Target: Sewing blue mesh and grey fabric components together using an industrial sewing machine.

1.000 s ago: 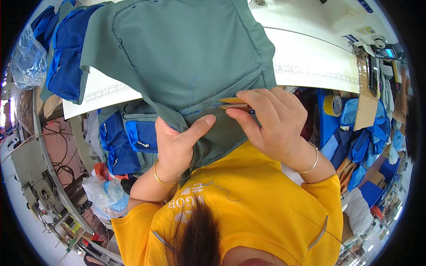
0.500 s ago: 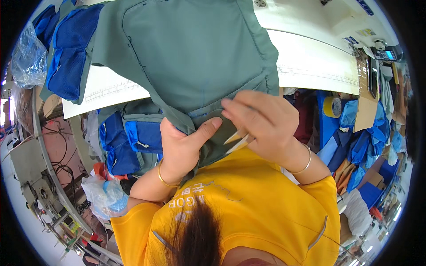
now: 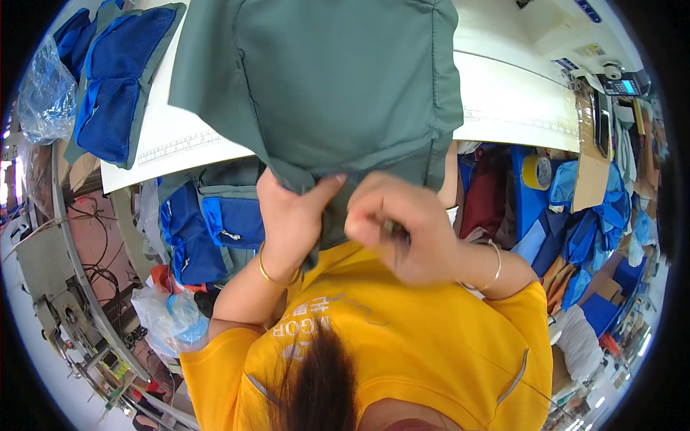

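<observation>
**Both hands at the lower hem of the green garment**

Your left hand (image 3: 291,215) pinches the lower edge of the grey-green garment (image 3: 323,79), thumb pressed up against the cloth, fingers closed behind the fold. A gold bangle (image 3: 277,276) sits on that wrist. Your right hand (image 3: 402,230) is curled into a loose fist just beside the left, at the same hem; a thin dark tool (image 3: 394,231) shows between its fingers, but it is too blurred to tell what it is, and whether the fingers also grip the cloth cannot be told. A second bangle (image 3: 494,264) circles the right wrist.

The garment is draped over the near edge of the white worktable (image 3: 517,100), with its lower hem hanging below that edge down to your hands. On the table, to the left of the garment, lies a blue mesh piece with green trim (image 3: 115,79). Below the table's near edge, left of your hands, hang more blue and green pieces (image 3: 215,223). Below the table to the right lies a heap of blue fabric (image 3: 589,215), with a roll of yellow tape (image 3: 535,171) close under the table edge.
</observation>
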Demonstrator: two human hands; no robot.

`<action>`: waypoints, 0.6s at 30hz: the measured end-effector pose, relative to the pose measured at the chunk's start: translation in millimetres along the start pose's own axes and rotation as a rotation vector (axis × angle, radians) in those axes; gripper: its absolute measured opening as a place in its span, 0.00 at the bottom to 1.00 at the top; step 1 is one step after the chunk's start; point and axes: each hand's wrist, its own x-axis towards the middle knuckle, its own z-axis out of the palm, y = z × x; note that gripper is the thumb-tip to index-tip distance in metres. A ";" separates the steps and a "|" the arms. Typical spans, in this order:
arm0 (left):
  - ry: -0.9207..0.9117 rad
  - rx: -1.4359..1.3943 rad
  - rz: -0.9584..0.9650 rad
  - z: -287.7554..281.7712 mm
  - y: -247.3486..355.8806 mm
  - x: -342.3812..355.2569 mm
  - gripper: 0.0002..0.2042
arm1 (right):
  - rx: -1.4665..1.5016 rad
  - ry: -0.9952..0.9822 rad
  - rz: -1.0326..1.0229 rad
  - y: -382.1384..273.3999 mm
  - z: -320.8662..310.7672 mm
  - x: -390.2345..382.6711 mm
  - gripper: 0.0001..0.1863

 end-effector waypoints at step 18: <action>-0.056 -0.401 -0.295 -1.2 26.5 -2.6 0.18 | -0.910 0.208 -0.313 14.0 -36.8 18.4 0.20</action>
